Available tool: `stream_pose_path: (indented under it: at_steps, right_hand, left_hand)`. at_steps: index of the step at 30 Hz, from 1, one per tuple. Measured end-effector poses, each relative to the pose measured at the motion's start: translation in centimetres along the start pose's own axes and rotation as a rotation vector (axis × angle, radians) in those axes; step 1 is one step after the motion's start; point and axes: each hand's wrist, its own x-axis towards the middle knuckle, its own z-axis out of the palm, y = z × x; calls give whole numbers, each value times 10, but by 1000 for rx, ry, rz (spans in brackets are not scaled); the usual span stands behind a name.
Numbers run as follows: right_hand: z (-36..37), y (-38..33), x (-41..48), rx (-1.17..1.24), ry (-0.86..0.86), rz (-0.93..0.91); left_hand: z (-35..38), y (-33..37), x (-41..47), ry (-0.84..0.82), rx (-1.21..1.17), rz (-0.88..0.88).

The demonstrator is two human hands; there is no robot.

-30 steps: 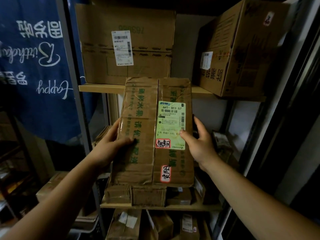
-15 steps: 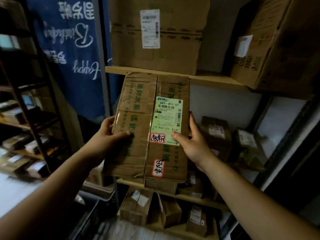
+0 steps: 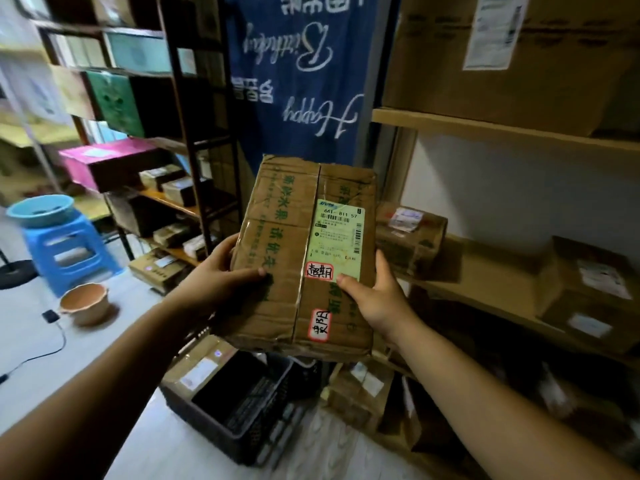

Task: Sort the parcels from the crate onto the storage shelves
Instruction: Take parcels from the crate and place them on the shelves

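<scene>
Both hands, left hand (image 3: 221, 275) and right hand (image 3: 375, 299), grasp a creased, taped parcel (image 3: 277, 258); green label.

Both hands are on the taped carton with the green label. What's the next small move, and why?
Probably carry the carton right, toward the bare stretch of the light wooden shelf. The left hand and right hand hold it above the black crate, resting on nothing.
</scene>
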Motion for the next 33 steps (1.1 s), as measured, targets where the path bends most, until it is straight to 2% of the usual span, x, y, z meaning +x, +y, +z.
stream_pose_path:
  at_steps: [5, 9, 14, 20, 25, 33]
  right_hand:
    - [89, 25, 23, -2, -12, 55]
    - [134, 43, 38, 0, -20, 147]
    - [165, 80, 77, -8, -32, 275]
    - [188, 129, 131, -43, 3, 374]
    - [219, 163, 170, -47, 45, 478]
    - [287, 229, 183, -33, 226, 613]
  left_hand:
    - [-84, -22, 11, 76, 10, -105]
    - [-128, -43, 26, 59, 45, -187]
    - [-157, -76, 66, 21, 69, -320]
    - [-179, -112, 121, 13, 131, -387]
    - [-209, -150, 174, -54, 189, -425]
    - [-257, -240, 232, -296, 274, -486]
